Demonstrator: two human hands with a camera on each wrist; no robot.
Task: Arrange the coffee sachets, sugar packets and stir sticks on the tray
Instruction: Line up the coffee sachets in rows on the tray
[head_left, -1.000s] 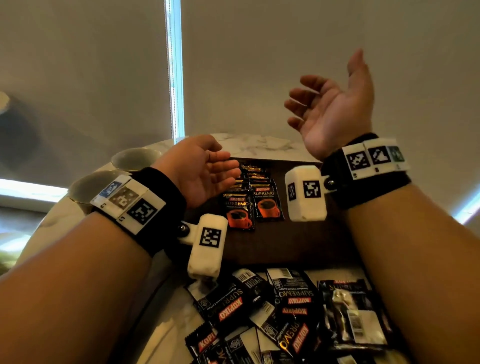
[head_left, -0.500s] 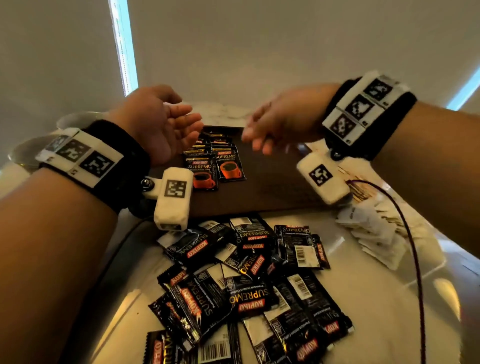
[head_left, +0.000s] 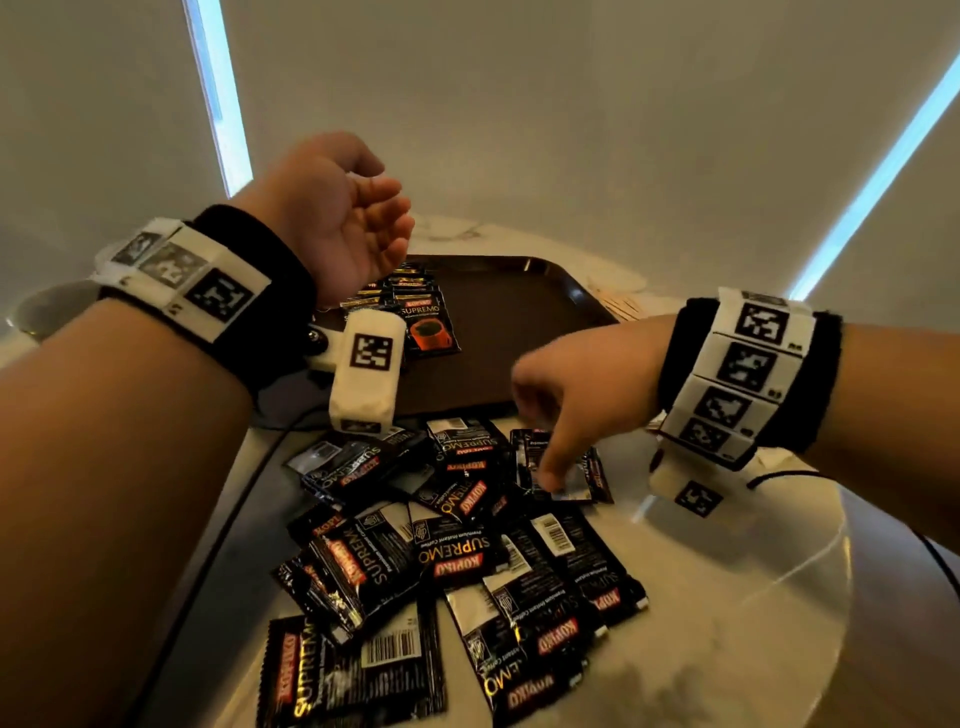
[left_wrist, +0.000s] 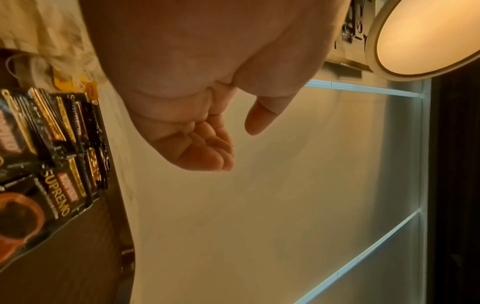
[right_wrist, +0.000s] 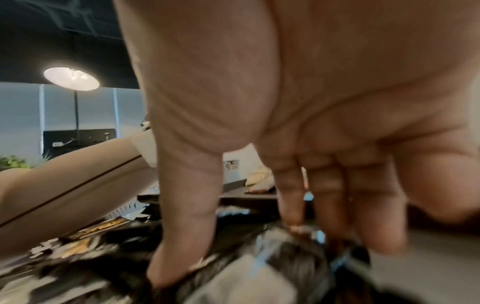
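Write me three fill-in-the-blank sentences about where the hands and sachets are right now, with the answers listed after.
1. The right hand reaches down to the loose pile of coffee ____ on the table.
2. The left hand hovers open and holds ____.
3. The neat row of sachets lies on the brown ____.

Answers: sachets; nothing; tray

Right hand (head_left: 561, 410) touches the sachet pile (head_left: 467, 545) on the worktop (head_left: 727, 597).
Left hand (head_left: 332, 223) hovers relaxed above the tray (head_left: 519, 322).
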